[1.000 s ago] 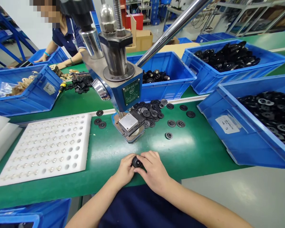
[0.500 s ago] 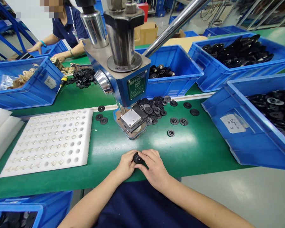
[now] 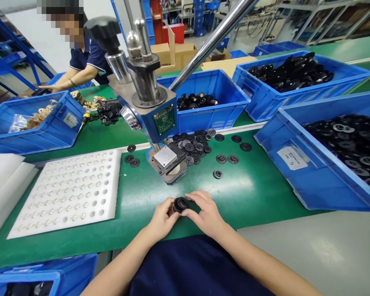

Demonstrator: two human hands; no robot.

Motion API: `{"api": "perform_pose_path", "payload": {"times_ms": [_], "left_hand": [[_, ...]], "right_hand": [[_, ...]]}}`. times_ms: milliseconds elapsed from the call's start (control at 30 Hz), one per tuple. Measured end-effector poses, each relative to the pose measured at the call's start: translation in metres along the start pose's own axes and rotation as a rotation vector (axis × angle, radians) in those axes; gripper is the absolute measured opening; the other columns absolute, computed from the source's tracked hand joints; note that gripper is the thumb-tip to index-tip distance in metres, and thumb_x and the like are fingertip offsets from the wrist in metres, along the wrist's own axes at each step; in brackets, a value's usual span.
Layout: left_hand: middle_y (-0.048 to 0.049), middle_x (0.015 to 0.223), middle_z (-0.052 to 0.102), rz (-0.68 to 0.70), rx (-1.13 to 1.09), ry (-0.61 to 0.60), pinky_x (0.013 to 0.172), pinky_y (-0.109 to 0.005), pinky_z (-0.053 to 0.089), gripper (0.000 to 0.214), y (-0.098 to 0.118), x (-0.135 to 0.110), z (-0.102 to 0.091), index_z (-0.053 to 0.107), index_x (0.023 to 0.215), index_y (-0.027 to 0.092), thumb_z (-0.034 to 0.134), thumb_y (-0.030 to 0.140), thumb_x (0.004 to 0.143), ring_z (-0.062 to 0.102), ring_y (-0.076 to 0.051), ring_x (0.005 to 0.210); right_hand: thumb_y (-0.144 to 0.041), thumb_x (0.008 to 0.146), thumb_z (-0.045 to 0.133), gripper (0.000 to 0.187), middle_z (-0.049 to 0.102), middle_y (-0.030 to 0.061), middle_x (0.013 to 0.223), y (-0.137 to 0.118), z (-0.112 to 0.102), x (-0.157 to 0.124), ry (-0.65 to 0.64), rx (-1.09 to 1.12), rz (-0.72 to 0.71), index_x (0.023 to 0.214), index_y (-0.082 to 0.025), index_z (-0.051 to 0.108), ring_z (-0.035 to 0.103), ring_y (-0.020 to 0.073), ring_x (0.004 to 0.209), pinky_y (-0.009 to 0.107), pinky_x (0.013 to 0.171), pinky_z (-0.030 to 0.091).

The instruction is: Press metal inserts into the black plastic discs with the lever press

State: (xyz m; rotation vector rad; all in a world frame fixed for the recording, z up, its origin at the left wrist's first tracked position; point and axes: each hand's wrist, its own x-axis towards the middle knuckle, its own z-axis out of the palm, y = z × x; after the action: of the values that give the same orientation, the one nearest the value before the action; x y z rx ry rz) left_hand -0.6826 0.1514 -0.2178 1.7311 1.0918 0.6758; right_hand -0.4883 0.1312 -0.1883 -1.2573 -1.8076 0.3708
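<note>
In the head view, my left hand [image 3: 163, 220] is closed on a black round stepped wheel-like part [image 3: 181, 204] just above the near edge of the bench. Around the part's right side curves my right hand [image 3: 205, 211], with thumb and forefinger at its rim. The wheel's ringed face is turned up; its underside is partly covered by my left fingers. Beyond my hands stands a hand press [image 3: 160, 111], with a metal block [image 3: 165, 156] above its base. Flat black discs [image 3: 199, 146] are heaped behind the press base, and a stepped disc [image 3: 218, 174] lies alone nearer to me.
A white foam tray [image 3: 119, 181] with small metal pieces is at left. Blue bins of black parts stand behind and at right, including a large bin [image 3: 274, 164]. A screwdriver [image 3: 85, 119] leans by the left bin [image 3: 49, 135]. A co-worker [image 3: 89, 61] is across the bench.
The wheel has tipped so more of its ringed face shows, and my right fingers have spread somewhat around it. My view has shifted; the co-worker's arms have moved.
</note>
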Motion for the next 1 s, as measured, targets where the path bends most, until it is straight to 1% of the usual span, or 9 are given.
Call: {"api": "perform_pose_path", "payload": {"times_ms": [100, 167, 267, 367, 500, 600, 733, 867, 1000], "left_hand": [[0.0003, 0.071, 0.063, -0.063, -0.025, -0.038, 0.063, -0.026, 0.047, 0.013, 0.01, -0.007, -0.018, 0.059, 0.09, 0.018, 0.062, 0.03, 0.089, 0.059, -0.014, 0.065], [-0.001, 0.075, 0.067, -0.081, -0.037, 0.012, 0.065, -0.026, 0.049, 0.014, 0.022, -0.009, -0.038, 0.061, 0.096, 0.018, 0.064, 0.03, 0.089, 0.063, -0.015, 0.067], [-0.0021, 0.083, 0.07, -0.065, -0.08, 0.275, 0.064, -0.025, 0.051, 0.027, 0.051, -0.002, -0.072, 0.06, 0.108, 0.019, 0.071, 0.027, 0.084, 0.065, -0.015, 0.069], [0.0001, 0.077, 0.068, 0.041, -0.13, 0.561, 0.056, -0.022, 0.049, 0.034, 0.088, 0.018, -0.102, 0.06, 0.105, 0.019, 0.077, 0.027, 0.077, 0.062, -0.012, 0.061], [0.0021, 0.067, 0.063, 0.14, -0.187, 0.71, 0.05, -0.019, 0.044, 0.031, 0.127, 0.051, -0.119, 0.066, 0.091, 0.016, 0.082, 0.031, 0.068, 0.054, -0.008, 0.053], [0.0031, 0.065, 0.061, 0.131, -0.25, 0.697, 0.054, -0.02, 0.046, 0.031, 0.141, 0.071, -0.118, 0.067, 0.082, 0.016, 0.083, 0.031, 0.061, 0.052, -0.008, 0.054], [0.0014, 0.072, 0.065, 0.133, -0.201, 0.589, 0.062, -0.024, 0.049, 0.027, 0.146, 0.088, -0.112, 0.066, 0.077, 0.017, 0.082, 0.03, 0.059, 0.058, -0.012, 0.064], [-0.0006, 0.077, 0.07, 0.131, -0.165, 0.457, 0.07, -0.026, 0.05, 0.023, 0.141, 0.101, -0.104, 0.065, 0.08, 0.017, 0.079, 0.029, 0.065, 0.064, -0.015, 0.072], [-0.0058, 0.092, 0.076, 0.116, -0.29, 0.327, 0.083, -0.032, 0.053, 0.027, 0.134, 0.109, -0.097, 0.065, 0.092, 0.017, 0.076, 0.029, 0.071, 0.071, -0.022, 0.092]], "right_hand": [[-0.047, 0.1, 0.045, 0.037, 0.069, 0.0076, 0.089, 0.017, -0.002, -0.006, 0.039, 0.02, 0.005, 0.113, -0.018, 0.065, 0.065, 0.0194, 0.081, 0.036, 0.071, 0.053], [-0.038, 0.102, 0.04, 0.033, 0.069, 0.0074, 0.088, 0.03, 0.0, -0.013, 0.065, 0.046, 0.057, 0.111, -0.018, 0.066, 0.065, 0.0185, 0.081, 0.035, 0.072, 0.054], [-0.031, 0.101, 0.041, 0.03, 0.07, 0.0078, 0.09, 0.043, 0.007, -0.021, 0.053, 0.047, 0.115, 0.106, -0.018, 0.067, 0.065, 0.0193, 0.085, 0.036, 0.076, 0.054], [-0.033, 0.1, 0.044, 0.028, 0.071, 0.0085, 0.093, 0.047, 0.013, -0.025, 0.021, -0.004, 0.126, 0.105, -0.019, 0.067, 0.065, 0.0209, 0.087, 0.039, 0.078, 0.052], [-0.035, 0.099, 0.048, 0.025, 0.071, 0.0081, 0.095, 0.05, 0.019, -0.026, 0.022, -0.044, 0.118, 0.105, -0.019, 0.067, 0.065, 0.0214, 0.089, 0.04, 0.08, 0.052], [-0.034, 0.099, 0.051, 0.022, 0.071, 0.0074, 0.094, 0.054, 0.022, -0.027, 0.039, -0.055, 0.112, 0.103, -0.02, 0.066, 0.065, 0.0214, 0.088, 0.04, 0.08, 0.052], [-0.033, 0.098, 0.052, 0.021, 0.07, 0.0073, 0.094, 0.058, 0.023, -0.029, 0.037, -0.061, 0.119, 0.102, -0.02, 0.067, 0.066, 0.0214, 0.087, 0.039, 0.08, 0.053], [-0.035, 0.098, 0.052, 0.022, 0.071, 0.0079, 0.093, 0.06, 0.024, -0.03, 0.029, -0.068, 0.123, 0.101, -0.02, 0.068, 0.066, 0.0217, 0.087, 0.04, 0.08, 0.053], [-0.037, 0.098, 0.05, 0.027, 0.071, 0.0078, 0.088, 0.056, 0.022, -0.027, 0.051, -0.055, 0.12, 0.097, -0.019, 0.07, 0.067, 0.021, 0.084, 0.038, 0.077, 0.055]]}}
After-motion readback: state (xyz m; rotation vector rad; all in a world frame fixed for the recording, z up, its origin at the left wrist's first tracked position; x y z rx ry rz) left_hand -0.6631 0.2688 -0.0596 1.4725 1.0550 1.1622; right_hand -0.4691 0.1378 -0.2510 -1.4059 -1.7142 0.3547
